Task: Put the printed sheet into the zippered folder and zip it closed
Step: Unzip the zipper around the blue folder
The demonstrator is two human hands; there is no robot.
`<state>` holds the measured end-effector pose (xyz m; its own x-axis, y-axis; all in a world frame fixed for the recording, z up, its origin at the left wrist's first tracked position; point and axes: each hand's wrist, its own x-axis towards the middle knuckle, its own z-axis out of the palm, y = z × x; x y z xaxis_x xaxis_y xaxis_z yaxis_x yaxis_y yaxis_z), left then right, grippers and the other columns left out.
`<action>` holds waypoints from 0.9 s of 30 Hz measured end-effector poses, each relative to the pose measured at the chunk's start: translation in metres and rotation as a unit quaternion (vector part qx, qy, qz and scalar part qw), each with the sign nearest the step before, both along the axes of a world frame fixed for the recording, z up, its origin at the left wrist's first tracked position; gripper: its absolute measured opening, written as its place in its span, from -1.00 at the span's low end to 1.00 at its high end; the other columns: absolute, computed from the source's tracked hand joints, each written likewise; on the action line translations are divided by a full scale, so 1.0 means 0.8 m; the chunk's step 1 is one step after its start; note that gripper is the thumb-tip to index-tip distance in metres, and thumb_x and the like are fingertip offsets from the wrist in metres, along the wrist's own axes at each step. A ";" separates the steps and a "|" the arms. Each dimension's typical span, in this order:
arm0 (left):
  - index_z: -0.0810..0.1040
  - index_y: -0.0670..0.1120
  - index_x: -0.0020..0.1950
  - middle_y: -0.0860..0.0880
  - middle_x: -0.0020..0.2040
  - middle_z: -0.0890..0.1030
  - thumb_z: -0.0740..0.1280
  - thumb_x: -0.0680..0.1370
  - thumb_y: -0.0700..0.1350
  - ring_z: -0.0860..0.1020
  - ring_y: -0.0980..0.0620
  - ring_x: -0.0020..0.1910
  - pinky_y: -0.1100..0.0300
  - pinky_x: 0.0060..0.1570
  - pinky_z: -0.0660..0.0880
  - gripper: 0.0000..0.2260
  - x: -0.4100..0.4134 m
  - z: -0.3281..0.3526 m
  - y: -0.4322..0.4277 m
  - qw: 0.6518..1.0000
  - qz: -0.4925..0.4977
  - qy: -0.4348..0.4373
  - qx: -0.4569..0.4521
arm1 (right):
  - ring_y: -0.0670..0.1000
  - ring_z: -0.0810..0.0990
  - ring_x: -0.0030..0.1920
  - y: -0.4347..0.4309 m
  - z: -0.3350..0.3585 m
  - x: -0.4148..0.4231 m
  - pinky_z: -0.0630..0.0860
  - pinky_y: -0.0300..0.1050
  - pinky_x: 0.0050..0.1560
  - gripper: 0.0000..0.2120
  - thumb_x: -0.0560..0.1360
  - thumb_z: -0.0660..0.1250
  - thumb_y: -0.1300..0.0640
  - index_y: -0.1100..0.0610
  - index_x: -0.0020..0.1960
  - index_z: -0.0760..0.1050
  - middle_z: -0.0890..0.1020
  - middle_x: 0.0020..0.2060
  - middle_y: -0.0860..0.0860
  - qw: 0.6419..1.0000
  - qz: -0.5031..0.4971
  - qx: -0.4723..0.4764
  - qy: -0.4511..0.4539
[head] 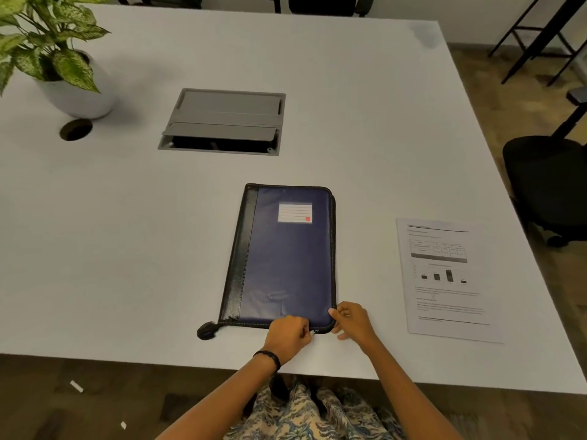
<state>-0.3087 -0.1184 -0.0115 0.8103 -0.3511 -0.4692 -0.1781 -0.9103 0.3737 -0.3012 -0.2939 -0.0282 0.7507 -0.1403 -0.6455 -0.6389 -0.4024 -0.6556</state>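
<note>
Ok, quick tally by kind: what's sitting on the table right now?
Zippered folder: 1
Printed sheet: 1
Potted plant: 1
Total: 3

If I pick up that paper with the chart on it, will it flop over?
Probably yes. The printed sheet looks like one thin page lying flat on the table, so it would likely droop from a corner. It seems very light, and may slide easily on that smooth top.

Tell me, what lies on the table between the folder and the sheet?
Nothing: bare table separates folder and sheet in the head view.
</note>
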 end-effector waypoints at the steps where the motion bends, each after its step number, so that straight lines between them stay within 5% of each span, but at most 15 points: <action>1: 0.56 -0.12 -0.03 -0.11 -0.03 0.66 0.19 0.54 -0.05 0.58 -0.11 -0.04 0.06 -0.12 0.46 -0.80 0.001 0.000 0.006 1.000 -0.003 -0.003 0.003 | 0.20 0.67 -0.18 0.001 0.001 -0.001 0.63 0.02 -0.20 -0.83 0.50 0.30 0.11 0.19 -0.19 0.43 0.66 -0.10 0.27 1.000 -0.006 0.006 -0.002; 20: 0.53 -0.11 -0.14 0.02 -0.34 0.51 0.24 0.56 -0.08 0.46 0.03 -0.37 0.27 -0.41 0.23 -0.84 -0.014 0.005 0.151 0.992 0.095 -0.084 0.007 | 0.17 0.68 -0.18 -0.002 0.008 -0.001 0.59 -0.23 -0.37 -0.84 0.49 0.31 0.13 0.11 -0.25 0.44 0.65 -0.10 0.22 0.999 -0.009 0.035 -0.015; 27: 0.54 -0.10 -0.08 -0.05 -0.19 0.64 0.21 0.57 -0.06 0.56 -0.03 -0.23 0.18 -0.29 0.35 -0.83 -0.016 0.004 0.174 0.989 0.111 -0.085 0.044 | 0.14 0.67 -0.22 -0.003 0.004 -0.002 0.60 -0.13 -0.31 -0.85 0.49 0.32 0.12 0.17 -0.21 0.45 0.65 -0.12 0.21 0.999 -0.004 0.039 -0.017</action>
